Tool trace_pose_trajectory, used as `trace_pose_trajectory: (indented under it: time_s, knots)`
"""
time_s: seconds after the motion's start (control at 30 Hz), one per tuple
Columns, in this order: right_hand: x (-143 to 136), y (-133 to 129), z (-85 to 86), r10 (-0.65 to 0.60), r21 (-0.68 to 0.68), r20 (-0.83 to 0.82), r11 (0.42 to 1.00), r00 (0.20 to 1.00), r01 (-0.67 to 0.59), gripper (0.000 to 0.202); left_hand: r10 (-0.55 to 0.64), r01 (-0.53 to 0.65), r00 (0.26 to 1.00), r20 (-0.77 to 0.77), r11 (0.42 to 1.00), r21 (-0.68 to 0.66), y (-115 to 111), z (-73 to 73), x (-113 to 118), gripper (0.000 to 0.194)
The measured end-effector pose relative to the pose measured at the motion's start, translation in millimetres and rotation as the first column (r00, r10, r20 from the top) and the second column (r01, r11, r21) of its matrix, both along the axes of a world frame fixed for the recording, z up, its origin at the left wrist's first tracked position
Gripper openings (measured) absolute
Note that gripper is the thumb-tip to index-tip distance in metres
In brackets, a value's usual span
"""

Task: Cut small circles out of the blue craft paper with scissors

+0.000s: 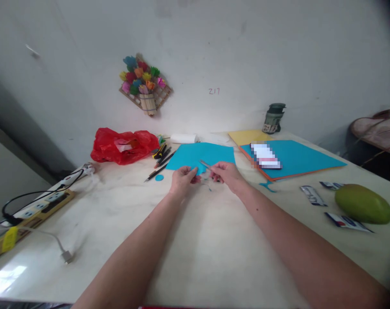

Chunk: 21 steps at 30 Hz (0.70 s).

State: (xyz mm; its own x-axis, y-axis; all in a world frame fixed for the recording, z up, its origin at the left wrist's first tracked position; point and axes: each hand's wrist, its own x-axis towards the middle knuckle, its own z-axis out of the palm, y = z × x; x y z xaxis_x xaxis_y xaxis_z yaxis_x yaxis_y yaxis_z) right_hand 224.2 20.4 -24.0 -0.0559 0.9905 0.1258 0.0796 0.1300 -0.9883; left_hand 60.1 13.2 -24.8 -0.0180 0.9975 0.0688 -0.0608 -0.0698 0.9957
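My left hand [182, 178] pinches a small piece of blue paper [200, 168] between thumb and fingers, over the middle of the table. Close by on its right, my right hand [227, 173] is closed around scissors [205, 164]; a metal blade points up and left, and the handle is mostly hidden by my fingers. Behind both hands lies a large blue sheet [203, 151]. Thin scraps beneath the fingers are too blurred to make out. A small blue paper disc [159, 177] rests left of my left hand, and a curved blue offcut [268, 186] lies right of my right wrist.
Pens [161, 166] lie beside a red plastic bag [122, 146]. At right are a phone [265, 156] on blue sheets [306, 156], a green mango [363, 204] and small packets [312, 195]. A power strip [34, 214] runs along the left edge; a bottle [273, 119] stands behind.
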Motion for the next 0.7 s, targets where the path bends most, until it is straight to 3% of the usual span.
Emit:
trace_pose_trajectory:
  time_s: [0.13,0.27,0.37,0.47,0.57,0.7]
  knots:
    - [21,12,1.1,-0.365,0.082,0.078,0.930,0.928,0.359,0.014,0.108,-0.111,0.989,0.104,0.993,0.028,6,3.3,-11,0.038]
    - [48,18,11.8,-0.508,0.201,0.384,0.861,0.771,0.467,0.022,0.101,-0.103,0.987,0.124,0.995,0.009,6,4.1,-12,0.038]
    - [65,14,27.6,-0.490,0.257,0.697,0.852,0.524,0.456,0.021,0.019,-0.019,0.996,0.090,1.000,0.004,3,2.8,-6,0.036]
    - [79,8,41.1,-0.406,0.243,0.855,0.863,0.322,0.443,0.024,-0.030,0.030,0.999,0.016,1.000,0.009,0,1.0,1,0.035]
    - [89,6,45.9,-0.344,0.208,0.905,0.871,0.250,0.444,0.024,-0.056,0.056,0.997,-0.052,0.998,0.002,0,-1.2,3,0.034]
    - [83,6,40.4,-0.357,0.230,0.906,0.867,0.227,0.443,0.030,-0.121,0.118,0.988,-0.092,0.992,-0.041,1,-5.6,3,0.034]
